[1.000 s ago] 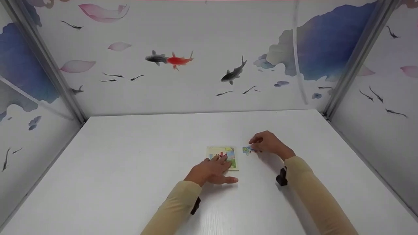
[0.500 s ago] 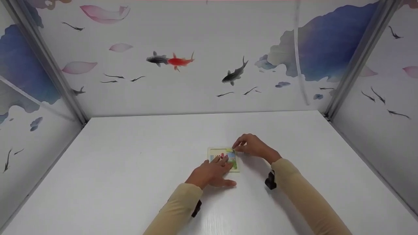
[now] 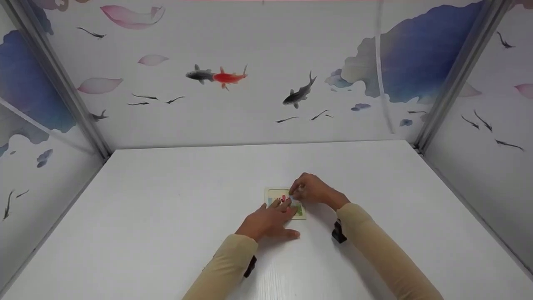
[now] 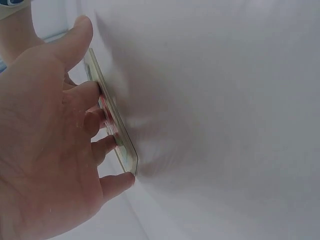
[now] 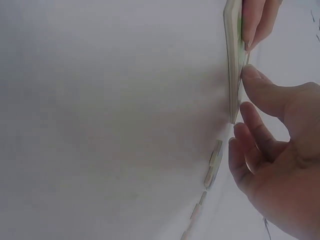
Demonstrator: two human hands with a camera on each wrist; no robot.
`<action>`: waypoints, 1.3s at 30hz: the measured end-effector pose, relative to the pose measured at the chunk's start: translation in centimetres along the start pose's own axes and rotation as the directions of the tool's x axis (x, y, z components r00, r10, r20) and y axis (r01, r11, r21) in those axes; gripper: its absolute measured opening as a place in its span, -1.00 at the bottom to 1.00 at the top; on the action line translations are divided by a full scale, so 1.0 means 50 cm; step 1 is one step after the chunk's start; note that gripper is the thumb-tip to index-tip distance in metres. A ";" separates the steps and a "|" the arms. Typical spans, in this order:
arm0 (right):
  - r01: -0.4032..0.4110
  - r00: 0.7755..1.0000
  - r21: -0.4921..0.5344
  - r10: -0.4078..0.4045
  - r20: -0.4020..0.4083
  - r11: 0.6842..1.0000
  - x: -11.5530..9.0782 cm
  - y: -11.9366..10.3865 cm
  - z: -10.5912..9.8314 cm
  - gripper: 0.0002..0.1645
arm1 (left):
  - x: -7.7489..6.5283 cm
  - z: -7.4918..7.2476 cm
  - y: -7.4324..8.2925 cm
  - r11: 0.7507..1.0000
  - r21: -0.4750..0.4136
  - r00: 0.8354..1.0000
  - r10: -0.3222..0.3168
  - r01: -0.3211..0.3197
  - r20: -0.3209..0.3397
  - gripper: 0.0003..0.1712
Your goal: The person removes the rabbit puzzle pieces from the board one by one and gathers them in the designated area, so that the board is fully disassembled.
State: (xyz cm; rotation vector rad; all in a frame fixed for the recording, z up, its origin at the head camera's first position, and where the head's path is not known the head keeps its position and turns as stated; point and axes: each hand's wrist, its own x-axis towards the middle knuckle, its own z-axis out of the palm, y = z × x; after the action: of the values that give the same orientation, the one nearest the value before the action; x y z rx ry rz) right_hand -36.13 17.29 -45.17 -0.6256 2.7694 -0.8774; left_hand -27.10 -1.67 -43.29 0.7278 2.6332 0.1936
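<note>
A small framed jigsaw puzzle [image 3: 272, 191] lies on the white table, its picture partly covered by both hands. My left hand [image 3: 266, 221] rests across its lower left part with fingers spread and thumb out to the side; in the left wrist view the fingertips touch the board [image 4: 116, 115]. At the upper right of the frame, my right hand [image 3: 312, 189] has curled fingers and pinches a puzzle piece [image 5: 248, 56], whose thin edge shows by the thumb in the right wrist view. Most of that piece is hidden.
Several loose puzzle pieces [image 5: 214, 165] lie on the table beside the board, beneath the right hand; the head view hides them. Printed panels [image 3: 258, 112] with fish and petals enclose the white table [image 3: 187, 225] at the back and sides.
The right hand has moved left from the loose pieces to the puzzle's upper right corner, then slightly further in over the picture. The left hand stays on the board.
</note>
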 end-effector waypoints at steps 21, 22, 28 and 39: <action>0.057 0.998 0.013 -0.056 -0.029 0.998 -0.006 0.004 0.001 -0.83 | 0.001 -0.002 0.004 1.000 0.022 1.000 -0.004 0.004 0.000 -0.13; 0.053 0.998 0.019 -0.053 -0.036 0.998 -0.007 0.004 0.000 -0.83 | 0.001 -0.003 0.005 1.000 0.022 1.000 -0.001 0.001 0.000 -0.13; 0.039 0.995 0.083 -0.032 -0.091 0.996 -0.015 0.010 -0.014 -0.76 | 0.002 -0.002 0.005 0.999 0.032 1.000 0.012 -0.012 0.000 -0.13; 0.041 0.989 0.082 -0.029 -0.148 0.996 -0.048 0.039 -0.091 -0.80 | -0.002 -0.001 0.003 1.000 -0.006 1.000 -0.014 0.014 0.005 -0.12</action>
State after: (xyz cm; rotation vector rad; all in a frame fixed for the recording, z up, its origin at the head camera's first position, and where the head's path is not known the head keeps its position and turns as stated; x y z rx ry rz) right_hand -35.89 22.09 -42.53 -0.6203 2.8393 -1.0838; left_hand -26.99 -1.59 -43.17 0.7064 2.6312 0.1948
